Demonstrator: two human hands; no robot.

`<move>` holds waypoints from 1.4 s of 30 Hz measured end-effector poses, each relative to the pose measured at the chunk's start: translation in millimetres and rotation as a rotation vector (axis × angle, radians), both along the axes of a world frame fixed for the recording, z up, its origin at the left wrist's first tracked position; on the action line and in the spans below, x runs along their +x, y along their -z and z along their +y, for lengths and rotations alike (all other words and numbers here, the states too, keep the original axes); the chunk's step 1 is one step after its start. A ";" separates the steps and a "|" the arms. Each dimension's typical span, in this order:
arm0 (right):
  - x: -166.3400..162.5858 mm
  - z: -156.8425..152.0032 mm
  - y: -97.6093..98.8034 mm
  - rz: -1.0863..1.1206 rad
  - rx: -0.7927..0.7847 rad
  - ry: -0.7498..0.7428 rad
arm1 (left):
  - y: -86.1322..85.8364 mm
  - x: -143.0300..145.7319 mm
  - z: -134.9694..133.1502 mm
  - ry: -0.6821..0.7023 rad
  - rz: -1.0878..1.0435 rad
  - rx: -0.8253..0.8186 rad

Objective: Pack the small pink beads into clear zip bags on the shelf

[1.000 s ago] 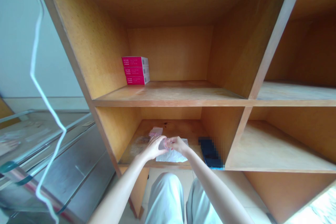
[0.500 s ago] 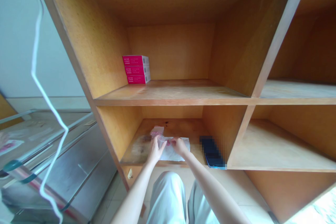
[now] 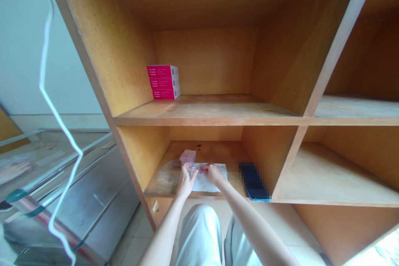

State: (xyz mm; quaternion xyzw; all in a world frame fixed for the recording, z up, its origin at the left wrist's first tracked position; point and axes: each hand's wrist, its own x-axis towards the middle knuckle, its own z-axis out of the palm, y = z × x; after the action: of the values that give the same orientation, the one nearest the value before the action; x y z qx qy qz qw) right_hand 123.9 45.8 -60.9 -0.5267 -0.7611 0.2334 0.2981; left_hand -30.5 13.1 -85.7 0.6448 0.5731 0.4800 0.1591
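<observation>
Although the lower cubby sits small and slightly soft in this view, both hands are plainly working on its wooden shelf (image 3: 165, 174). The left hand (image 3: 186, 183) has its fingers (image 3: 187, 173) released and spread, their tips resting at the near-left corner of a white sheet (image 3: 209, 183). Just beyond those fingertips, a small clear plastic bag (image 3: 188, 158) with pink contents lies flat on the shelf, partly over the sheet's far edge.

The right hand (image 3: 214, 173) is over the sheet, its fingers (image 3: 208, 168) drawn together around a small pink piece (image 3: 203, 170). They seem to be grasping it, though the hand hides too much to be sure.

To the right of the fingers, past the sheet, a dark phone (image 3: 253, 182), blurred by pixelation, lies against the cubby's divider. Above them, on the next shelf up (image 3: 212, 108), three stacked magenta-and-white boxes (image 3: 163, 82) stand near the left wall. Well left of the fingers is a stainless steel counter (image 3: 71, 183), with a white cord (image 3: 60, 120) hanging before it and another person's hand (image 3: 14, 171) at its far edge.
</observation>
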 end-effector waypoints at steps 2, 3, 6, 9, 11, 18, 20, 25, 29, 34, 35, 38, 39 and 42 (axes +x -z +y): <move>-0.1 -1.6 -2.2 -0.011 0.004 -0.002 | -0.1 0.3 -0.7 0.004 0.011 -0.010; -0.2 -2.3 -3.1 -0.023 0.008 -0.007 | -0.5 0.5 -1.1 0.006 0.017 -0.015; -0.6 -3.3 -4.7 -0.072 0.039 -0.010 | -2.7 1.2 -2.8 0.010 0.031 -0.029; -1.9 -2.9 -4.5 -0.116 0.060 0.013 | -5.0 1.5 -4.5 0.014 0.033 -0.036; -2.9 -2.1 -3.8 -0.140 0.050 0.028 | -5.8 1.5 -5.1 0.014 0.030 -0.035; -4.9 1.6 -2.6 -0.161 0.034 0.041 | -6.2 1.6 -5.9 0.001 0.031 -0.031; -5.1 2.1 -2.4 -0.155 0.029 0.033 | -6.3 1.6 -6.1 -0.004 0.032 -0.034; -6.1 1.1 -2.5 -0.117 0.006 0.041 | -7.2 1.8 -6.5 -0.005 0.034 -0.035; -4.5 2.3 -11.4 -0.045 -0.059 0.081 | -7.1 2.0 -6.0 -0.004 0.034 -0.028; -5.1 6.1 -38.8 0.255 0.001 0.120 | -5.1 1.9 -5.3 0.014 0.034 -0.011; -7.1 6.1 -44.0 0.286 0.006 0.106 | -4.7 1.8 -5.3 0.021 0.038 -0.008; -17.0 3.7 -54.0 0.255 -0.016 0.018 | -3.9 1.6 -5.5 0.031 0.060 0.007; -20.6 2.4 -55.5 0.214 -0.017 -0.012 | -3.9 1.5 -5.5 0.031 0.070 0.011; -28.3 -1.0 -57.0 0.076 -0.015 -0.047 | -4.5 1.2 -5.9 0.034 0.103 0.027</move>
State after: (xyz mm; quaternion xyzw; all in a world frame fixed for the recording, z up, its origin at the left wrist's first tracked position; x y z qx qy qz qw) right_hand 95.5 44.8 -3.9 -0.5018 -0.7595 0.2659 0.3173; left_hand -29.3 7.1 -81.2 0.6804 0.5630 0.4510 0.1288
